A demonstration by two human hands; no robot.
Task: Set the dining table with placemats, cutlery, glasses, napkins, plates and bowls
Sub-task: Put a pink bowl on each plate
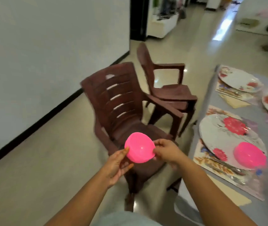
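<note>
I hold a small pink plastic bowl [139,147] over the brown plastic chair [122,115], left hand [116,165] cupping its rim, right hand [164,151] pinching the opposite edge. The grey dining table [211,101] lies to my right, right hand nearer.

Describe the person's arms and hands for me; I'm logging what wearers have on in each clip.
Both forearms are bare right up to the bottom edge of the picture, with no sleeve in view. The left hand and the right hand wear no gloves; no ring, watch or bracelet shows, though the picture is slightly blurred. The fingers are bare too.
</note>
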